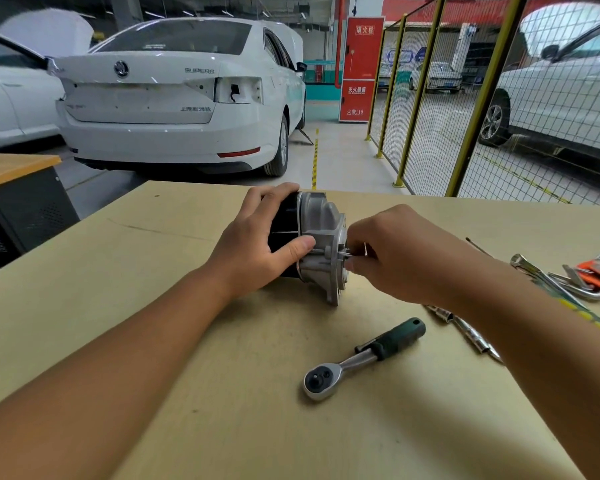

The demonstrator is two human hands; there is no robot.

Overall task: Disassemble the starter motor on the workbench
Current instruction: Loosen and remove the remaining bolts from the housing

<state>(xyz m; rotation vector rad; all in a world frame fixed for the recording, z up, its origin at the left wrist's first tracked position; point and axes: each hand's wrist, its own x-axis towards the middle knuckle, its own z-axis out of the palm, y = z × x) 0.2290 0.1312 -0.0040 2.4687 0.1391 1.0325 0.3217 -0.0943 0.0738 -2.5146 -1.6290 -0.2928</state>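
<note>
Near the workbench's [194, 341] far edge, my left hand [257, 244] gripped the starter motor [317, 230] while my right hand [395, 254] pinched a thin metal pin [344, 252] at its end face.

Beyond your workbench's [187, 341] far edge, a white sedan [174, 98] sits parked with one tail light removed, a red fire cabinet [360, 69] standing to its right. Yellow-framed mesh fencing [465, 116] runs past the far right corner, another white car [561, 95] behind it.
</note>
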